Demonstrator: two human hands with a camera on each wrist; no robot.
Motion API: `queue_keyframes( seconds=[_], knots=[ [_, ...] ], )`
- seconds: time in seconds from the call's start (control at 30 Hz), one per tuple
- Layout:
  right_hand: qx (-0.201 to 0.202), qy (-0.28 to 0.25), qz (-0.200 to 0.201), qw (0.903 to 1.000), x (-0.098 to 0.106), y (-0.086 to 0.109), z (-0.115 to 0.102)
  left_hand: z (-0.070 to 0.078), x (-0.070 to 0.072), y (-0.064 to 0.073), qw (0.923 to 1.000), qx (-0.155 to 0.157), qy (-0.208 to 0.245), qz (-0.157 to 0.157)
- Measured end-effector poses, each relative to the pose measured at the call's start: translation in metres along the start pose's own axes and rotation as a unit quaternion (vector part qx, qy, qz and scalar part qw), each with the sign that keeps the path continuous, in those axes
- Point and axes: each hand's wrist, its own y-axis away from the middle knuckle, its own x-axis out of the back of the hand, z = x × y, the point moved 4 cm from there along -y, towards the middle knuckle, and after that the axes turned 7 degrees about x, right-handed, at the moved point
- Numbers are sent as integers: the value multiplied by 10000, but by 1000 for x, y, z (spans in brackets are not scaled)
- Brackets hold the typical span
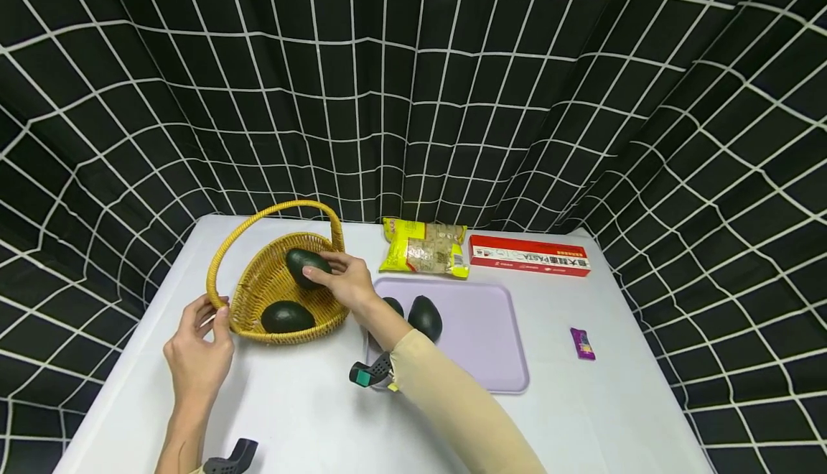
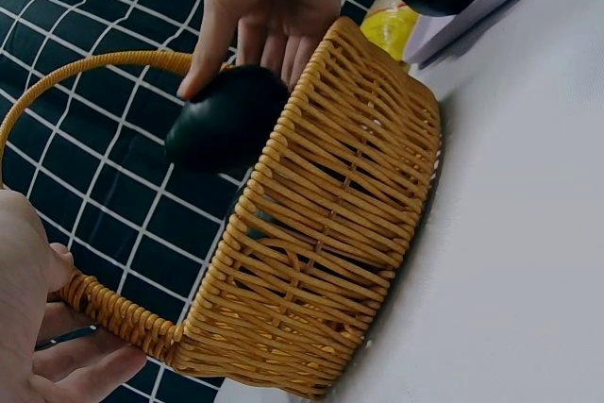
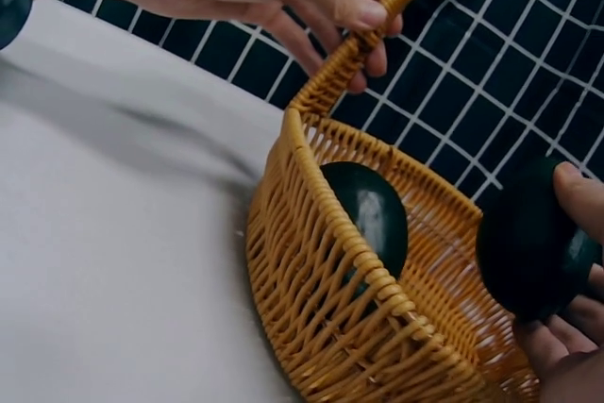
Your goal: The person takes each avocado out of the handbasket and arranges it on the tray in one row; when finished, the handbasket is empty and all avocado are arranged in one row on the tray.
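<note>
My right hand [image 1: 349, 284] grips a dark green avocado [image 1: 305, 267] over the wicker basket [image 1: 332, 322]. In the right wrist view that avocado [image 3: 530, 243] is held between thumb and fingers, above the basket's rim. A second avocado [image 1: 288, 317] lies inside the basket, at its near side. With thumb and fingers my left hand [image 1: 202, 348] pinches the lower left end of the basket's arched handle [image 1: 278, 208]. The left wrist view shows this left hand [image 2: 47, 313] around the wrapped handle base, while the basket stands on the white table.
A lilac tray [image 1: 481, 330] right of the basket bears two more avocados [image 1: 424, 318], one partly behind my right wrist. Behind the tray lie a yellow food bag [image 1: 423, 248] and a red pasta box [image 1: 530, 256]. A small purple packet [image 1: 583, 343] lies at the right.
</note>
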Motion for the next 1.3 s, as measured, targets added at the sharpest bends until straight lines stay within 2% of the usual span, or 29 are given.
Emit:
queue_keyframes(
  seconds=[0.2, 0.57, 0.87, 1.07, 1.3],
  knots=[
    [1, -326, -92, 9994, 10, 5, -4, 0, 1, 0, 10000, 38, 54, -43],
    [-8, -527, -112, 9985, 35, 15, -6, 0, 0, 0, 10000, 47, 41, -58],
    [-193, -543, 70, 9983, 57, 26, -5, -1, 1, 1, 9999, 143, 27, -72],
    [-129, -834, 176, 9963, 70, 27, -5, -1, 1, 1, 9997, 203, 33, -116],
    [-75, -944, 348, 9949, 87, 31, -3, -3, 1, 0, 9998, 173, 46, -120]
  ],
)
